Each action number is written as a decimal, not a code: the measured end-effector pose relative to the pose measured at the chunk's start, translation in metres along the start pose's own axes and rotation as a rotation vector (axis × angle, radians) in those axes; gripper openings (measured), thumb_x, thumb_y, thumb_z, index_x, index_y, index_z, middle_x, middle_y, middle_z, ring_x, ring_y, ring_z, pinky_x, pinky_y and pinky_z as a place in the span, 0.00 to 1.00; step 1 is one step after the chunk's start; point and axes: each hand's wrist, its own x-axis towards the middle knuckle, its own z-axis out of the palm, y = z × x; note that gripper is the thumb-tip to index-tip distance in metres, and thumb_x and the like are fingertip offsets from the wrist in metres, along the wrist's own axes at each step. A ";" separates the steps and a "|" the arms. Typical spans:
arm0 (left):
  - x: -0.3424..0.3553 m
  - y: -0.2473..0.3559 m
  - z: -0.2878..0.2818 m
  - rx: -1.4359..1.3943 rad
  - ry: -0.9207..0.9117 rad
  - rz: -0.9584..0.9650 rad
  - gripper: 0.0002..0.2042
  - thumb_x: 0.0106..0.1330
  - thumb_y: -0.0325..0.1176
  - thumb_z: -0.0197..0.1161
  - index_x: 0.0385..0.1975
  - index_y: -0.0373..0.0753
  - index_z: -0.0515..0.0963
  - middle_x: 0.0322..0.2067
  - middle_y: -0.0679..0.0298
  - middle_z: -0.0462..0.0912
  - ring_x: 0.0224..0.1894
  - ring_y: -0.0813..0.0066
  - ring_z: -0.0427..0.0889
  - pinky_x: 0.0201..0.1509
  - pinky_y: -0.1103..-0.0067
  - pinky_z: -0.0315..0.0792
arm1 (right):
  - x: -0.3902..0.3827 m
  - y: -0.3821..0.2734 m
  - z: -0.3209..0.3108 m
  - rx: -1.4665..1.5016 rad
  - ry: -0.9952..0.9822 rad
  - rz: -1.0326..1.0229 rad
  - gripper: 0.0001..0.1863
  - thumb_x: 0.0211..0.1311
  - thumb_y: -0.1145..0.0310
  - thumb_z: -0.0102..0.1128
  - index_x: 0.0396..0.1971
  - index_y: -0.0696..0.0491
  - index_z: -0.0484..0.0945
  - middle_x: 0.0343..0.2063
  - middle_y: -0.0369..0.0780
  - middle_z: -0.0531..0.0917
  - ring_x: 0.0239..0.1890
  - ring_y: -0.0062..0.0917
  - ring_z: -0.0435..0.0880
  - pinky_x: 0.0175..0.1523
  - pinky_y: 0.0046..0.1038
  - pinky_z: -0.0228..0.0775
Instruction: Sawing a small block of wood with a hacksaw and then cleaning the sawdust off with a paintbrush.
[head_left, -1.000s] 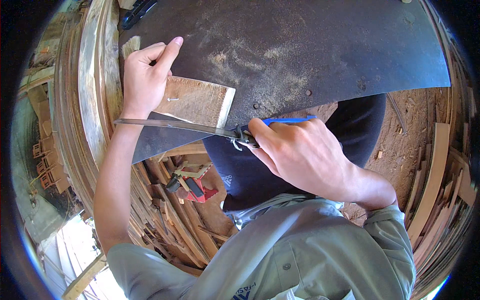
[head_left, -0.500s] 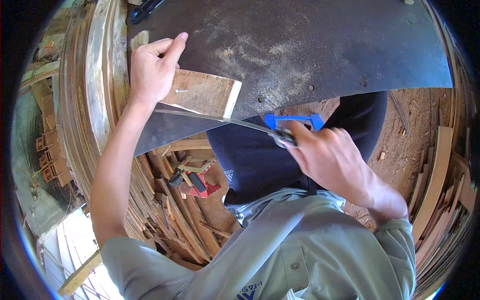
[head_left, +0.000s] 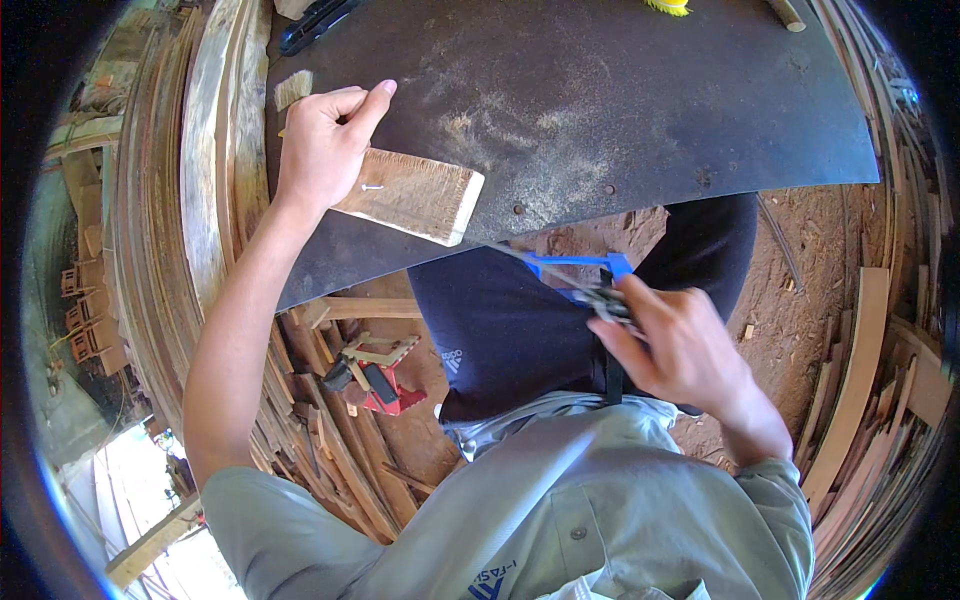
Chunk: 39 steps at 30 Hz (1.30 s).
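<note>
Near the left side of the dark worktop (head_left: 620, 130), my left hand (head_left: 330, 150) is closed on a short wooden block (head_left: 415, 195), thumb pointing up. The block has a small pale mark or nail on top, and its near corner reaches the worktop's front edge. My right hand (head_left: 685, 350) grips the dark and silvery handle of a thin, long-bladed hand tool (head_left: 540, 262) in front of my lap. Its blade is seen edge-on, slightly blurred, pointing up-left toward the block's near corner. Whether it is a saw or a file I cannot tell.
A pale-bristled brush (head_left: 293, 90) lies beyond my left hand, near a black tool (head_left: 315, 25). Yellow bristles (head_left: 668, 6) and a wooden stick (head_left: 787, 14) show at the far edge. A blue frame-like thing (head_left: 618, 264) is between my legs. Planks (head_left: 850, 370) line both sides.
My right hand has drawn back down and to the right, pulling the blade away from along the block's near side. My left hand still holds the block. The whole view has shifted slightly.
</note>
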 end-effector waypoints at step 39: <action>0.004 -0.013 -0.004 -0.024 -0.046 -0.046 0.23 0.75 0.40 0.67 0.17 0.34 0.75 0.16 0.74 0.65 0.21 0.87 0.65 0.28 0.81 0.61 | 0.052 -0.017 0.017 -0.238 -0.075 -0.032 0.14 0.75 0.59 0.61 0.35 0.55 0.75 0.13 0.42 0.77 0.18 0.39 0.83 0.22 0.38 0.73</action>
